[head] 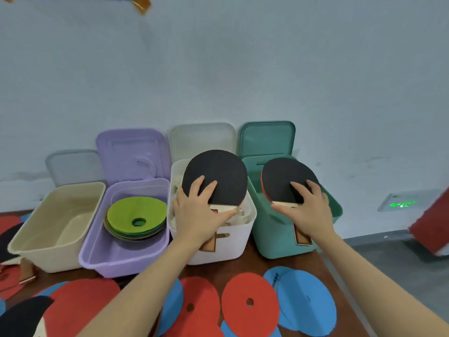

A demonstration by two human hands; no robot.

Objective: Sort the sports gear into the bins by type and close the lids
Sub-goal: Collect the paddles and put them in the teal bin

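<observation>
At the far left the beige bin (58,224) sits open, and beside it the purple bin (126,229) holds a stack of disc cones topped by a green cone (137,212). Your left hand (201,215) grips a table tennis paddle (215,176) by its neck over the white bin (213,239); your right hand (308,210) grips a second paddle (288,178) over the green bin (279,229). Drop each where it hovers and one type ends up split across two bins. A paddle propped on a rim could also stop its lid closing. Red and blue cones (250,302) wait on the near surface (243,266).
</observation>
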